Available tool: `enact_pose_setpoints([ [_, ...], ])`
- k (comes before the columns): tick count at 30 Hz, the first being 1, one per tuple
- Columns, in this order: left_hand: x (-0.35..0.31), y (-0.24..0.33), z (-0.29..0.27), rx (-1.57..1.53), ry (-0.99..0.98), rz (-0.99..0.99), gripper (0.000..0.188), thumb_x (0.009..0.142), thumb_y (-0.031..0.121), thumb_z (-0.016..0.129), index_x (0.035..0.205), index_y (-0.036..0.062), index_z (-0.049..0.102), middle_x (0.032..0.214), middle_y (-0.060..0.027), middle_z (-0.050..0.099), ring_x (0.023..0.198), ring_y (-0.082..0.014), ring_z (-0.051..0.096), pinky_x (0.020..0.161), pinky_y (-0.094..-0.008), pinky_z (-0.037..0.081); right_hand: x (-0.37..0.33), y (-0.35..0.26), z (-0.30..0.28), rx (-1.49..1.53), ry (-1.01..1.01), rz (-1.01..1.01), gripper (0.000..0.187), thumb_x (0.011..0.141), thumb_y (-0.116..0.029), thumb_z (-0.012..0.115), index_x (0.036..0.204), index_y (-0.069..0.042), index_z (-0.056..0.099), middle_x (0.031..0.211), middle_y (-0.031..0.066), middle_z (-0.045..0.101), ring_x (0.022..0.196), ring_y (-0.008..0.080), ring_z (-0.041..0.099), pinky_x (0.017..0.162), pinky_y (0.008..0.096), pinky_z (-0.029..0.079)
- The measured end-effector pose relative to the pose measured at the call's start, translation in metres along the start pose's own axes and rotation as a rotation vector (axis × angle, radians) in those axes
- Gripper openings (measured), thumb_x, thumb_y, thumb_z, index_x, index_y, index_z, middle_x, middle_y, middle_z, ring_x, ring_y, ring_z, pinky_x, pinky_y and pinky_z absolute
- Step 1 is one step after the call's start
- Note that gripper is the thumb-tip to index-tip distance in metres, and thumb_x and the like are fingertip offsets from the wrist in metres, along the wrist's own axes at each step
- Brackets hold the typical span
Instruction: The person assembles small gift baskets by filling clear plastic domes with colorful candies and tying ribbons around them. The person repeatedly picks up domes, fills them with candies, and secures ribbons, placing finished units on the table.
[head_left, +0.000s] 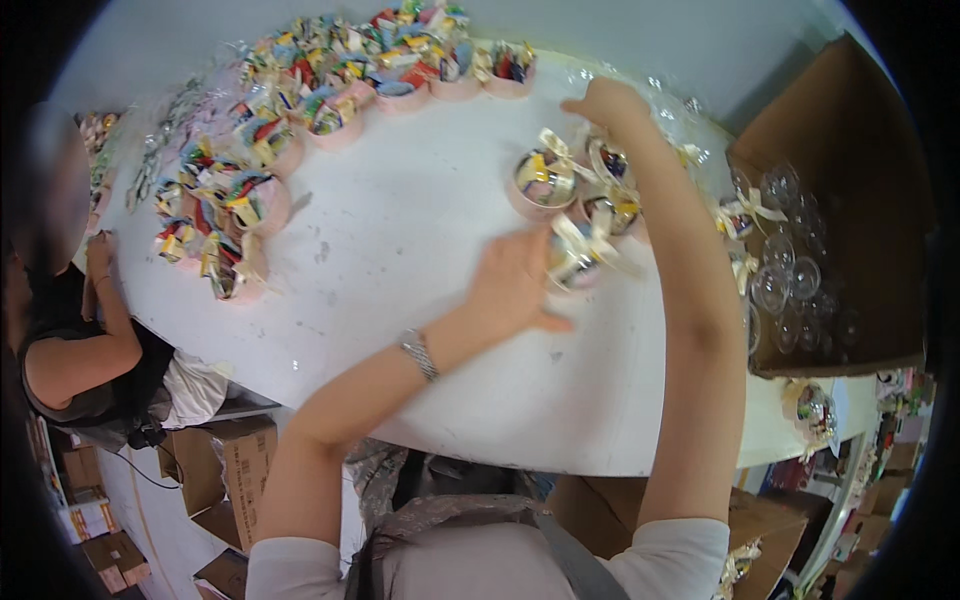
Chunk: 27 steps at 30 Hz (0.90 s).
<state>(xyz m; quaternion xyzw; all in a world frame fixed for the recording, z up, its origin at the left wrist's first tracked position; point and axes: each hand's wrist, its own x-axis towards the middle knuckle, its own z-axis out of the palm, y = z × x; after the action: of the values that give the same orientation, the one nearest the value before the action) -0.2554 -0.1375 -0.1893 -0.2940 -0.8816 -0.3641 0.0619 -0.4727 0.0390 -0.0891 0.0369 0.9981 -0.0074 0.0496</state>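
Several round pink gift boxes with clear dome lids and cream ribbon bows stand grouped right of centre on the white table. My left hand (515, 285), slightly blurred, is beside the nearest domed box (577, 255); its thumb sticks out apart, and its fingers lie along the box's left side. Whether it presses on the box I cannot tell. Another domed box (543, 183) sits just beyond that hand. My right hand (608, 103) reaches over the back of the group, a finger or thumb stretched leftward, with nothing visible in it. My right forearm hides part of the group.
Filled pink boxes without lids (335, 118) line the table's back and left side. A cardboard carton (840, 190) with clear plastic domes (790, 270) stands at the right. At the left edge is another person (85, 345). Open cartons (235, 470) lie below the table.
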Motion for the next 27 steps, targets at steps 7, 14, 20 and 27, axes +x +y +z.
enact_pose_setpoints([
  [7, -0.040, -0.036, -0.118, 0.437, 0.176, -0.033, 0.055, 0.075, 0.020, 0.075, 0.124, 0.0062, 0.055, 0.131, -0.0140, 0.053, 0.122, -0.0335, 0.049, 0.104, -0.0461, 0.037, 0.048, 0.010, 0.061, -0.105, 0.234, -0.072, 0.024, 0.081, -0.017, 0.058, 0.099, -0.006, 0.071, 0.103, 0.0177, 0.070, 0.094, 0.0338, 0.069, 0.079, 0.0449, 0.055],
  [14, -0.167, -0.119, -0.215, 0.604, 0.816, -0.526, 0.091, 0.066, 0.022, 0.085, 0.138, -0.0066, 0.035, 0.120, -0.0243, 0.054, 0.115, -0.0400, 0.050, 0.093, -0.0439, 0.045, -0.064, -0.062, -0.003, 1.048, -0.020, -0.505, 0.042, 0.081, -0.017, 0.070, 0.118, -0.002, 0.057, 0.089, 0.0070, 0.067, 0.079, 0.0158, 0.062, 0.073, 0.0333, 0.051],
  [20, -0.158, -0.059, -0.177, 0.301, 0.569, -0.706, 0.103, 0.063, 0.031, 0.088, 0.142, -0.0053, 0.032, 0.124, -0.0201, 0.053, 0.107, -0.0359, 0.055, 0.089, -0.0411, 0.048, -0.179, -0.088, 0.053, 1.207, -0.924, -0.515, 0.052, 0.087, -0.012, 0.061, 0.137, -0.002, 0.048, 0.083, 0.0013, 0.061, 0.074, 0.0131, 0.060, 0.069, 0.0257, 0.050],
  [27, -0.128, -0.111, -0.191, 0.117, 0.602, -0.281, 0.102, 0.062, 0.023, 0.089, 0.142, -0.0037, 0.032, 0.132, -0.0208, 0.049, 0.115, -0.0346, 0.053, 0.101, -0.0375, 0.043, -0.231, -0.073, 0.100, 0.475, 0.383, -0.796, 0.048, 0.085, -0.014, 0.066, 0.130, -0.006, 0.054, 0.129, 0.0167, 0.047, 0.107, 0.0247, 0.052, 0.088, 0.0378, 0.048],
])
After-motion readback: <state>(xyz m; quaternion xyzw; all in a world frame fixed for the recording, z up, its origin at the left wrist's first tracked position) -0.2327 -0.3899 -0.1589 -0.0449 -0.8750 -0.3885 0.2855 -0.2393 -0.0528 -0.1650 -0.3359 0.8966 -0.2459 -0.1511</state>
